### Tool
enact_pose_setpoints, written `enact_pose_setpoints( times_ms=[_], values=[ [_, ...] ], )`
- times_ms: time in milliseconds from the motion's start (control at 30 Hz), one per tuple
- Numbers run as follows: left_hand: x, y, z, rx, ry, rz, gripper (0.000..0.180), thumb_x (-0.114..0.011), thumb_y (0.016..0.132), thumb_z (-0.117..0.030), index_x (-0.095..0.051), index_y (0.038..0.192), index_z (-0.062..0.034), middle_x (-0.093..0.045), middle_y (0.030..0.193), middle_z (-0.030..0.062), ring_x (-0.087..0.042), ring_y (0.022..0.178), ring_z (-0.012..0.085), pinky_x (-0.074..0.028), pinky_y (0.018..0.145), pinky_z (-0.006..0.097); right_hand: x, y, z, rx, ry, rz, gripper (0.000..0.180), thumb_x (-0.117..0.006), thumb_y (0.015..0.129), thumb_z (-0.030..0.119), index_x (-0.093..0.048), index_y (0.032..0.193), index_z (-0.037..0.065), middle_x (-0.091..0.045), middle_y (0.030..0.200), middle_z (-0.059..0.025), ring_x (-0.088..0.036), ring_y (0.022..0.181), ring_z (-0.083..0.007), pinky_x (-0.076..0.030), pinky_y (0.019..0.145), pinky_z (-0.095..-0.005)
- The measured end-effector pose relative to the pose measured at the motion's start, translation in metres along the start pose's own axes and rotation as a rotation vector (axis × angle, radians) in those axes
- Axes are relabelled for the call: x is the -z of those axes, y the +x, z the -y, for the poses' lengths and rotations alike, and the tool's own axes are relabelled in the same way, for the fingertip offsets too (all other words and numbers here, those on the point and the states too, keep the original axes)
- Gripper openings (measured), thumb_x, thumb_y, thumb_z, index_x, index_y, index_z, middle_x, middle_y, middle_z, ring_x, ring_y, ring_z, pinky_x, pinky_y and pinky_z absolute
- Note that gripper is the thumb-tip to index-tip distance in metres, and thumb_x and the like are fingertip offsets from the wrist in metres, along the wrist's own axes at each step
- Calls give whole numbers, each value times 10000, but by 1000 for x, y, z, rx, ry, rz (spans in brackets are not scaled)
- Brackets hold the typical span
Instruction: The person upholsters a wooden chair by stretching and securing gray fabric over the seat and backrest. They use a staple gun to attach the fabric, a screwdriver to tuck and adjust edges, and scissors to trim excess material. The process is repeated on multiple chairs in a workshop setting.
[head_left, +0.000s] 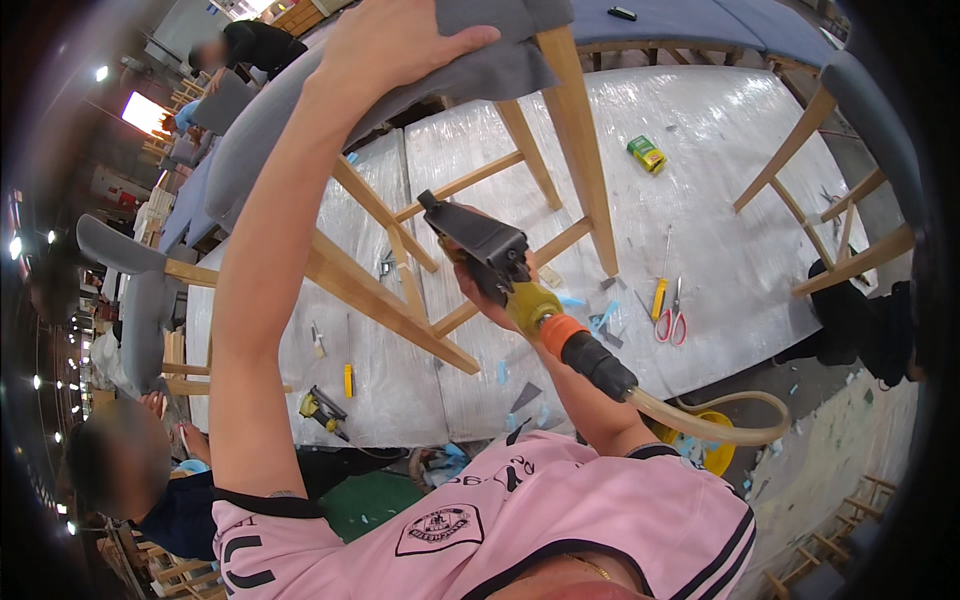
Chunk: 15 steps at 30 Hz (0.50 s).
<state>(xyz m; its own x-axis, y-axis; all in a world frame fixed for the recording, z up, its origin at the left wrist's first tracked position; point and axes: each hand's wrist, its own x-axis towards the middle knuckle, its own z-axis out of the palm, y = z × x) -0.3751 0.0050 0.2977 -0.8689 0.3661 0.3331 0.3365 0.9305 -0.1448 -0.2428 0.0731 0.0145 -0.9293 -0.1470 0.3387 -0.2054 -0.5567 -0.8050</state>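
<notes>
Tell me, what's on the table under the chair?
On the wrapped table lie red-handled scissors, a yellow-handled tool, a green box and scraps. The wooden chair legs and stapler hide some of the table.

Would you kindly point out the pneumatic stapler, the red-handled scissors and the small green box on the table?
pneumatic stapler (487,250): head view, on its black body above the right hand.
red-handled scissors (672,322): head view, on the red handle loops.
small green box (646,153): head view, on its top face.
</notes>
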Motion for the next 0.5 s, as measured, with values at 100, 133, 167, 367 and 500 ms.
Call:
enact_pose_setpoints(
  times_ms=[100,133,167,367,500],
  values=[
    [-13,13,-14,-39,89,-57,902,-708,819,-627,-534,1352,80,-651,1249,291,-650,1149,409,-514,994,477,38,1,12,-241,113,-80,581,-648,809,-44,-582,1384,13,-598,1394,-122,-636,1109,-159,-510,928,-256],
    [-17,11,-13,-51,115,-103,907,-713,818,-627,-527,1358,76,-645,1258,288,-645,1155,412,-511,999,480,50,4,21,-229,35,-86,614,-653,775,-92,-582,1377,8,-591,1415,-125,-634,1141,-172,-504,949,-261],
    [-22,10,-13,-63,146,-147,912,-718,816,-628,-519,1364,73,-640,1267,286,-640,1161,415,-509,1003,482,57,10,34,-139,-93,-75,618,-660,769,-89,-582,1375,3,-589,1422,-131,-631,1167,-187,-498,967,-268],
    [-39,7,-41,23,431,-140,976,-789,774,-585,-445,1440,40,-569,1339,240,-578,1197,389,-473,1010,479,95,71,80,459,-579,-122,492,-710,746,-69,-656,1230,-6,-582,1450,-172,-638,1235,-261,-508,1010,-316],
    [-50,0,-62,38,472,-272,950,-856,737,-471,-447,1446,12,-533,1374,219,-519,1257,369,-419,1051,486,109,102,80,494,-516,-137,430,-747,725,-69,-698,1136,50,-591,1444,-176,-648,1224,-295,-542,978,-350]
  ],
)
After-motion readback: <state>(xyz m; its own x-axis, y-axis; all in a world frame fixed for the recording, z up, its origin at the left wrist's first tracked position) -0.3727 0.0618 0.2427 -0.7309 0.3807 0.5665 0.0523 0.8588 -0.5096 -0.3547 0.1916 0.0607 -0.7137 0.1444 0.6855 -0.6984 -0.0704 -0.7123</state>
